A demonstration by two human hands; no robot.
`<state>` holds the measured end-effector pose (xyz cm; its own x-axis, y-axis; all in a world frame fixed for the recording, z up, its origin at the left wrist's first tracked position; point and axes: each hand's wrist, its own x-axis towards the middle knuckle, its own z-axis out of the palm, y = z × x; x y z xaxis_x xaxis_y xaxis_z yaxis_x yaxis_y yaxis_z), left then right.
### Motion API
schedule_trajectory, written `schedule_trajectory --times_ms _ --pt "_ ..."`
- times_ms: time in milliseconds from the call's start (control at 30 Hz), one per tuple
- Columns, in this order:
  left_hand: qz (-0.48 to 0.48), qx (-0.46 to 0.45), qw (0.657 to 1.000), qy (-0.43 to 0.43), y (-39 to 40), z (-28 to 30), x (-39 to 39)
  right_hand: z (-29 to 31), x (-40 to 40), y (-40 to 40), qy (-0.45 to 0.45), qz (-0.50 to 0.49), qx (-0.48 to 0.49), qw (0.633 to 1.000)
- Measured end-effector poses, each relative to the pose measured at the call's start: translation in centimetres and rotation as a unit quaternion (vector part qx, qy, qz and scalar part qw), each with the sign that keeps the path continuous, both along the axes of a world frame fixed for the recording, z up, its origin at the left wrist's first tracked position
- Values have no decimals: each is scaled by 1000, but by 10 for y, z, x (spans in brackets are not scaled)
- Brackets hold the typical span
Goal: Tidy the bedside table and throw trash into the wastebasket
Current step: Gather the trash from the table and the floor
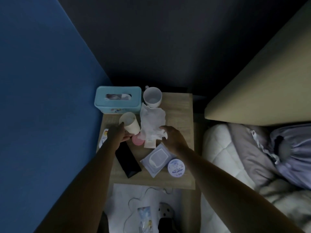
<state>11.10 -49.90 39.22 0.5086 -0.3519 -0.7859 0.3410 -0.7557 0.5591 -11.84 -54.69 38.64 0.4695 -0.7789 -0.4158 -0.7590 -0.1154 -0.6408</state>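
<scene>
There, the crumpled tissue [152, 122] hung lifted over the bedside table [178, 113], its long axis running from the mug [152, 97] at its far end toward the person, the near end pinched in the closed fingers of the right hand [171, 137]. Left of the tissue, the paper cup [130, 123] was tilted, its mouth pointing away and to the left, with the left hand [117, 133] wrapped around its side. Just below the tissue's near end sat a small pink lid [138, 140]. The blue tissue box [118, 99] stood beyond the cup, left of the mug. Nearer than the tissue lay a dark phone [128, 159], a pack of wet wipes [157, 159] and a round tin [176, 168].
</scene>
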Motion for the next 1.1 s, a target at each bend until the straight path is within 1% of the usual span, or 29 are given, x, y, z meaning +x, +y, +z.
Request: schedule_trajectory --times_ms 200,300,367,433,667,733,833,900,1000,1100 --pt "1 13 1000 -22 26 23 2 15 -11 21 14 11 -16 1000" --pt "-26 15 997 -69 55 31 -2 26 -16 44 16 24 -17 999" --pt "-52 17 992 -114 82 34 -6 32 -18 65 19 30 -22 999" --pt "-101 22 982 -156 114 34 -10 36 -21 89 24 31 -26 999" --pt "-164 14 962 -220 230 41 -46 27 -40 203 40 9 -20 999" --pt "-199 24 951 -236 265 30 -53 9 -47 240 49 9 -10 999" --pt "-237 30 941 -239 314 1 -61 -36 -59 289 59 6 33 998" --pt "-245 28 940 -235 340 -28 -61 -68 -65 317 104 30 59 992" --pt "-254 40 942 -218 369 -86 -58 -125 -74 347 173 83 82 978" --pt "-270 37 944 -186 389 -157 -57 -188 -75 364 197 119 89 969"
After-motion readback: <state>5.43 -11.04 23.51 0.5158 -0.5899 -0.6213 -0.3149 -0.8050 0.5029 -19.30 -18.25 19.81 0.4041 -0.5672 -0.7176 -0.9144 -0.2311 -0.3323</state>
